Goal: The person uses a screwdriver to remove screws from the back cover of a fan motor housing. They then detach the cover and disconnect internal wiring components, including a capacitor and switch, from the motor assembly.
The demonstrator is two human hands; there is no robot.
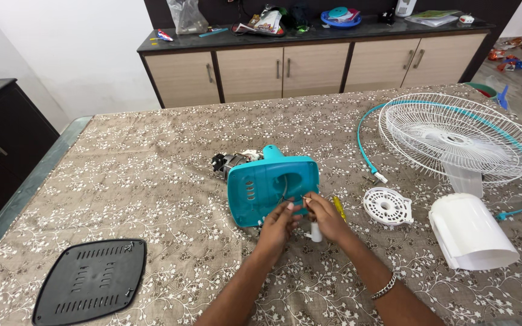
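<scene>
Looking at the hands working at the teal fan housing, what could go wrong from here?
Both the left hand and right hand pinch thin wires at the teal housing; a hard pull may snap them. The housing rests tilted on its motor and could tip. The yellow screwdriver might roll away.

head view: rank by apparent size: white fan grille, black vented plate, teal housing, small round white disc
1. white fan grille
2. black vented plate and teal housing: too close to call; the plate is nearer the camera
3. small round white disc
</scene>
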